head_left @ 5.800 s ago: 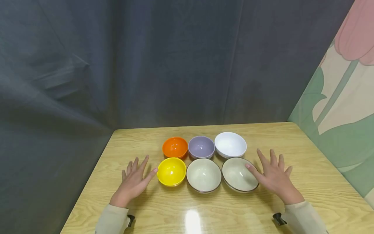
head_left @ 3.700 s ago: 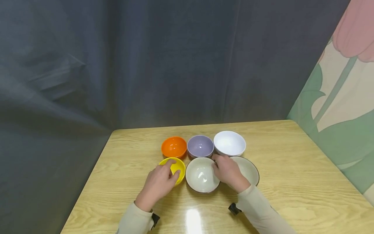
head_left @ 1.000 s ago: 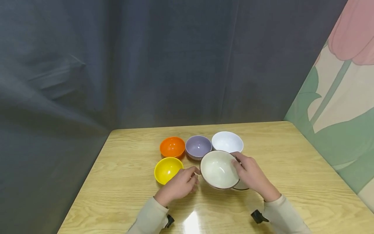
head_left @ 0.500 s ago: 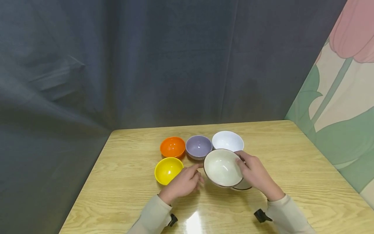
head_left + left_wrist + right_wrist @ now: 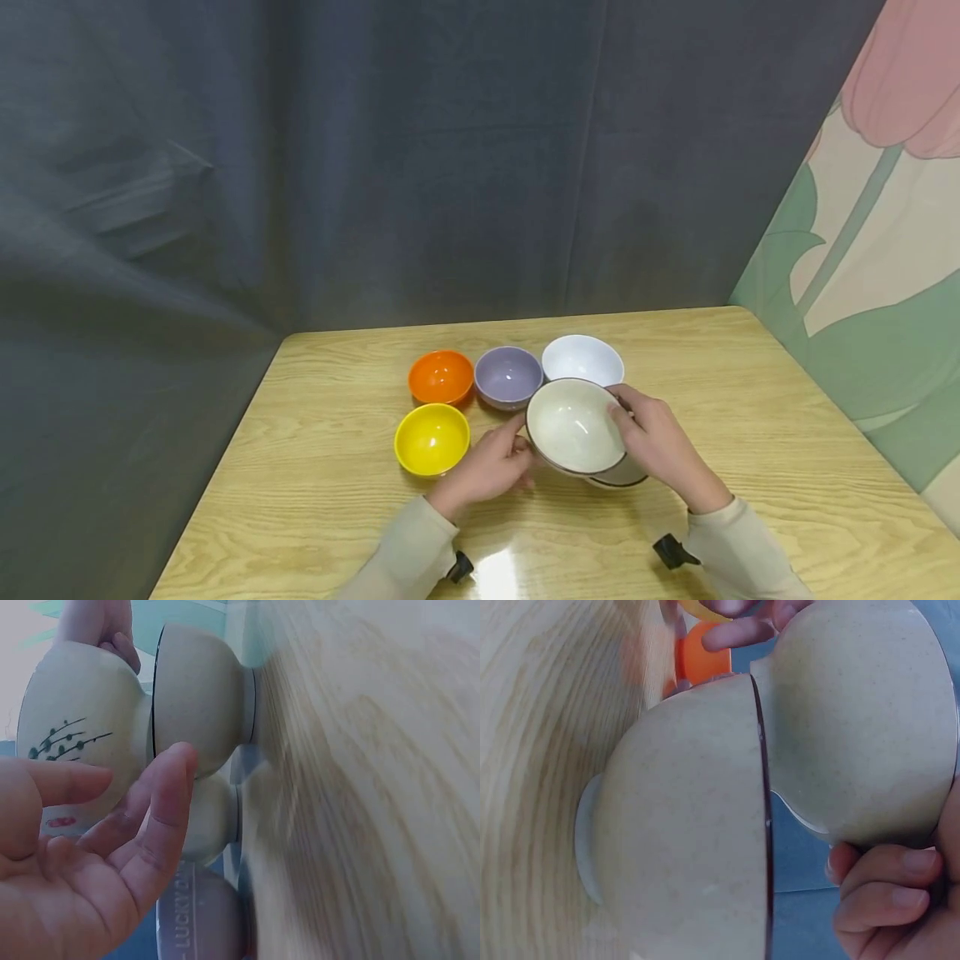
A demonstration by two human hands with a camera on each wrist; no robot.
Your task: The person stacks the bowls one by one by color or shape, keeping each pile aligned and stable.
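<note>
My right hand (image 5: pixel 663 442) grips a cream bowl (image 5: pixel 573 427) by its right rim, thumb inside and fingers curled on the outer wall. This bowl is raised and tilted, and green sprigs show on its outside in the left wrist view. It overlaps a second cream bowl (image 5: pixel 622 477) with a dark rim, which stands on the table and is mostly hidden; in the right wrist view the held bowl's foot (image 5: pixel 761 675) is close to that rim. My left hand (image 5: pixel 487 467) is at the held bowl's left side, index fingertip at the wall, fingers loosely bent.
A yellow bowl (image 5: pixel 432 442) stands left of my left hand. Behind are an orange bowl (image 5: pixel 441 377), a purple bowl (image 5: pixel 508 377) and a white bowl (image 5: pixel 582 360) in a row on the wooden table (image 5: pixel 322 467). A dark curtain (image 5: pixel 450 167) hangs behind.
The right hand has taken the middle cream bowl from its place and brought it right, over the other cream bowl. The left hand has left the yellow bowl and followed rightward.
</note>
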